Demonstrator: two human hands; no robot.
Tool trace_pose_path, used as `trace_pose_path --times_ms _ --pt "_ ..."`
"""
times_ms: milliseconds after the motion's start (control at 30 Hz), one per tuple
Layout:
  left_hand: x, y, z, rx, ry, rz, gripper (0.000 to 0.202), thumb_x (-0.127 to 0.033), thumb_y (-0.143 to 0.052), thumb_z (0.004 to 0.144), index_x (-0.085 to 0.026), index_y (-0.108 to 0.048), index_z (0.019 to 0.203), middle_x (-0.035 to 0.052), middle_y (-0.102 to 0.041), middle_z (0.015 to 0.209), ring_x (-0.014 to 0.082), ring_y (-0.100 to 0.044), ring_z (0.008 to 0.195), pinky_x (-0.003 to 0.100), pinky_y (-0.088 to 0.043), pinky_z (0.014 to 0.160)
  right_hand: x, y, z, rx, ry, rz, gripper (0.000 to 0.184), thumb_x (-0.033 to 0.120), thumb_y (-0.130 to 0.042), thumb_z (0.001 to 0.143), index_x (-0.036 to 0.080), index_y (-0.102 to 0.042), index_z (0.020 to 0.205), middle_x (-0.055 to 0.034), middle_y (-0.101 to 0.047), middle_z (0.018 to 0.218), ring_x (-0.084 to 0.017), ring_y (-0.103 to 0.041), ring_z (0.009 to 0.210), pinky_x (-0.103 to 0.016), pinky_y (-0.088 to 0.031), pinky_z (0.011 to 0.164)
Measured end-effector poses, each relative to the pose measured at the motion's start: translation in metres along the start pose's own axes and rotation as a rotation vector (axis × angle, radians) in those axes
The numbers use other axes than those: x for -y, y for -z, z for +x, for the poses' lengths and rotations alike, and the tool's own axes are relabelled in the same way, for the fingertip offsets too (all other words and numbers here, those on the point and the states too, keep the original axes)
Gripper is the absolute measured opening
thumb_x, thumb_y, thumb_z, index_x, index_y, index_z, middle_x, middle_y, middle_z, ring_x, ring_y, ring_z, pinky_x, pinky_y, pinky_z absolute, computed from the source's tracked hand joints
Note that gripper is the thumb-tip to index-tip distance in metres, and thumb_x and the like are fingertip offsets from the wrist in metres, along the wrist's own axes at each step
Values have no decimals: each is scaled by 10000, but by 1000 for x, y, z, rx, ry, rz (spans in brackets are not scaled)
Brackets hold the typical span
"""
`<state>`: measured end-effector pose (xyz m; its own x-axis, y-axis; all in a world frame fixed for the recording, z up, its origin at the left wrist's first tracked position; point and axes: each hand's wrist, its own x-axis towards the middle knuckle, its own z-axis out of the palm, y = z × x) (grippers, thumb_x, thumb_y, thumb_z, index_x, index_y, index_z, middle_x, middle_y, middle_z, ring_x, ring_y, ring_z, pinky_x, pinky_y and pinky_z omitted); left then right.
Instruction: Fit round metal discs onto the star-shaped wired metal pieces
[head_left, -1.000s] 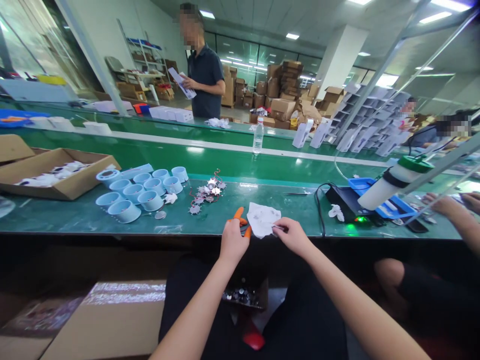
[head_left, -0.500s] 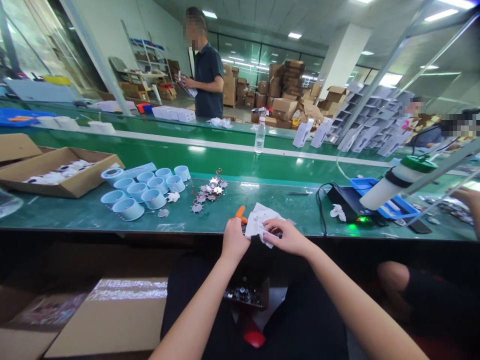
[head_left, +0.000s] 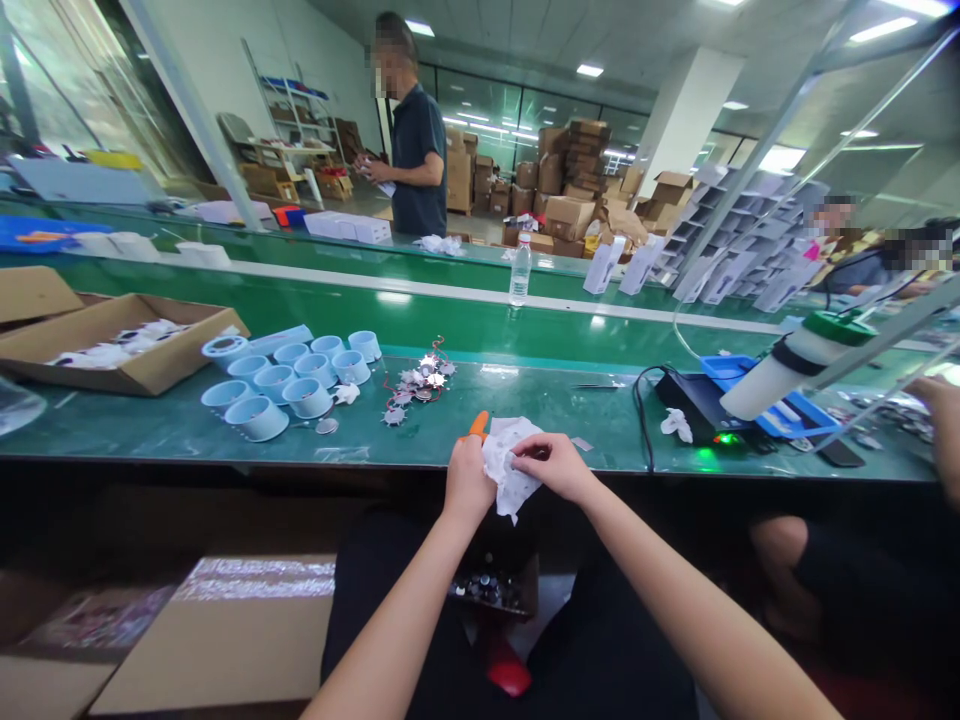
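A crumpled white tissue [head_left: 513,460] with small dark spots is between my two hands at the bench's front edge. My left hand [head_left: 470,478] is closed on its left side; an orange finger cover [head_left: 479,424] sticks up from that hand. With thumb and fingers pinched together, my right hand [head_left: 553,465] grips the tissue from the right. Whether something small lies inside the folds is hidden. Beyond the hands, a pile of silvery toothed discs with red wires [head_left: 421,380] lies on the green bench [head_left: 510,385].
Several light blue cups [head_left: 256,418] stand to the left, near an open cardboard box [head_left: 150,375] of white parts. On the right are a black device with a green light [head_left: 694,405], a blue tray [head_left: 806,415] and a green-capped bottle [head_left: 772,365]. A co-worker's hand [head_left: 937,400] shows at far right.
My right hand has moved a little left and its fingers have closed into a pinch. The tissue is more bunched, with a corner hanging lower.
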<state>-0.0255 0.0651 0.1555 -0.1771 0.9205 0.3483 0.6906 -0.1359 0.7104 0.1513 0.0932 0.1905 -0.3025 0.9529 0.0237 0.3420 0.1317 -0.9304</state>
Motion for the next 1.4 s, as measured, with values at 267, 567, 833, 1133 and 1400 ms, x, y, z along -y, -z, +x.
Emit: trace_pose_path --times_ms 267,567,833,1133,1400 --pt "5 17 7 114 60 -246 519 -223 -710 785 -146 -585 1283 123 -734 979 265 -707 910 375 -549 809 -6 -11 9 -54 98 -94 292 330 -817 719 186 -782 970 -64 -749 926 -157 -618 703 -307 -529 688" --pt "34 66 11 67 264 -696 781 -276 -777 709 -134 -477 1416 151 -726 1131 231 -727 1006 460 -548 996 17 -15 16 16 173 -385 150 258 -798 756 190 -766 885 -47 -729 852 -146 -620 667 -291 -507 678" --pt "30 102 -66 -8 323 -639 698 -408 -739 805 -202 -487 1423 97 -745 1107 232 -721 1062 446 -547 1026 14 -6 10 98 301 -343 167 204 -757 818 204 -775 984 -45 -699 919 -136 -622 708 -290 -522 725" --pt "73 90 -151 301 439 -558 687 -446 -722 801 -227 -511 1419 95 -758 1126 262 -740 1023 435 -581 987 17 5 14 225 405 -421 190 163 -732 860 184 -751 1048 -69 -682 962 -148 -645 745 -293 -535 748" --pt "83 78 -171 326 539 -565 712 -511 -773 707 -216 -591 1330 86 -784 1019 278 -753 961 417 -614 902 9 7 15 249 529 -506 206 175 -680 896 186 -732 1094 -72 -675 949 -163 -640 792 -277 -517 767"
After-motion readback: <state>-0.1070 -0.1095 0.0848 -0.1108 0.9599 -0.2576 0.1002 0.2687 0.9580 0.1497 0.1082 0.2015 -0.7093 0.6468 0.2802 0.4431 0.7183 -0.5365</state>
